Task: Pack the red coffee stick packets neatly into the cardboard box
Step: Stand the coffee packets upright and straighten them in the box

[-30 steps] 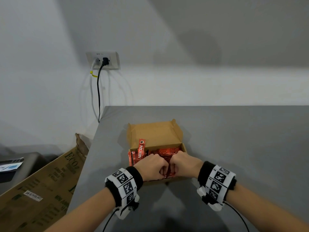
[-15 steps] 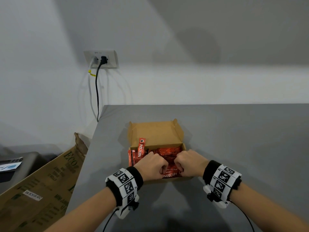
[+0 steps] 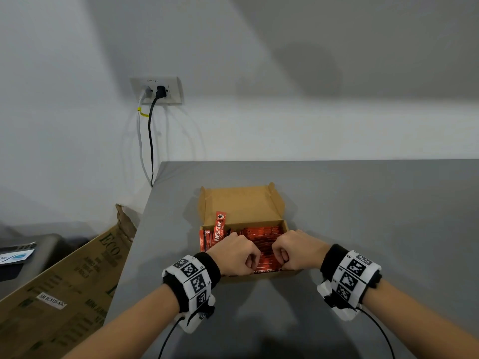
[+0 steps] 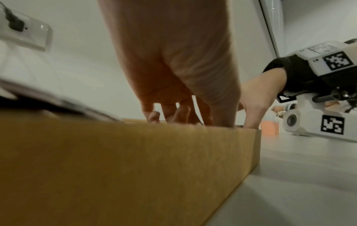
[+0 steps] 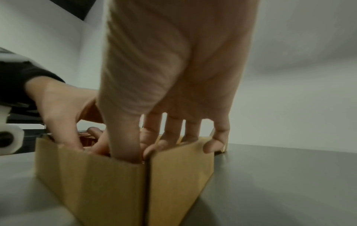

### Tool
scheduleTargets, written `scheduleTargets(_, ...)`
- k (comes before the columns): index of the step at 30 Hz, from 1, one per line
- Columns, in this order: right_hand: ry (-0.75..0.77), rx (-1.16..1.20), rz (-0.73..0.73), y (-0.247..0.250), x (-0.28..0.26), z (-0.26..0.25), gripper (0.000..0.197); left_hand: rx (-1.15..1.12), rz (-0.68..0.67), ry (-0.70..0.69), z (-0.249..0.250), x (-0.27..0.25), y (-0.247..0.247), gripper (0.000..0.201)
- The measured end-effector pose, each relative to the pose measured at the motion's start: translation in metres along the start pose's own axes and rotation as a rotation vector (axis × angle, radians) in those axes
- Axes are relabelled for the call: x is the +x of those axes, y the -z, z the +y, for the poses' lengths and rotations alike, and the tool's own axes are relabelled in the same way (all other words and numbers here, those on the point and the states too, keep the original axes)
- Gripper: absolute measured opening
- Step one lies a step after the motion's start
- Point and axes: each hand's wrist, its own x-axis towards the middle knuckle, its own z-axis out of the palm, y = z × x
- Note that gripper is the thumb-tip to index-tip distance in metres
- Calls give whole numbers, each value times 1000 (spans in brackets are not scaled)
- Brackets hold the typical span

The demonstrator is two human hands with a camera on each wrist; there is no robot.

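Grey table (image 3: 363,203), cardboard box (image 3: 241,203), "NESCAFE CLASSIC" packets (image 3: 264,234) under both curled hands, grip unclear.

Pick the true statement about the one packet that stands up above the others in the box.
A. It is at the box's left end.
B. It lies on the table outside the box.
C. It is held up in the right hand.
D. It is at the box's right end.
A: in the head view the upright packet stands at the left end of the box, clear of the left hand and right hand.
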Motion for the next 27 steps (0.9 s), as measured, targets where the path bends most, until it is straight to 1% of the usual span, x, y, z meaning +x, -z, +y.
scheduleTargets(3,11,27,16,1,-2,2,7,-75,15,-3,-3,-2,5,12)
scheduleTargets(5,10,57,67,3,-4,4,9,-102,85,49,-9,-5,14,16)
scheduleTargets(6,11,80,105,5,-5,5,11,-102,160,108,-14,-8,20,16)
scheduleTargets(9,16,133,261,6,-4,6,12,-65,503,378,-40,-16,37,15)
scheduleTargets(10,18,127,302,5,-2,4,14,-54,556,455,-47,-17,40,17)
scheduleTargets(11,21,114,330,4,2,1,16,-41,538,521,-50,-18,40,24)
scheduleTargets(13,30,101,366,3,12,-9,16,-29,394,613,-49,-14,35,40)
scheduleTargets(14,34,108,380,3,16,-14,16,-18,345,636,-47,-11,31,42)
scheduleTargets(16,41,147,401,2,24,-25,17,16,316,656,-46,-8,24,41)
scheduleTargets(19,44,223,413,-1,30,-36,26,40,340,664,-46,-7,21,34)
scheduleTargets(21,37,256,408,-5,30,-39,29,-21,365,659,-47,-9,22,35)
scheduleTargets(22,28,269,406,-6,31,-40,29,-74,393,651,-49,-11,23,34)
scheduleTargets(24,6,281,413,-7,32,-43,24,-186,479,628,-56,-16,27,27)
scheduleTargets(27,-14,291,435,-6,38,-53,18,-280,572,631,-58,-25,32,16)
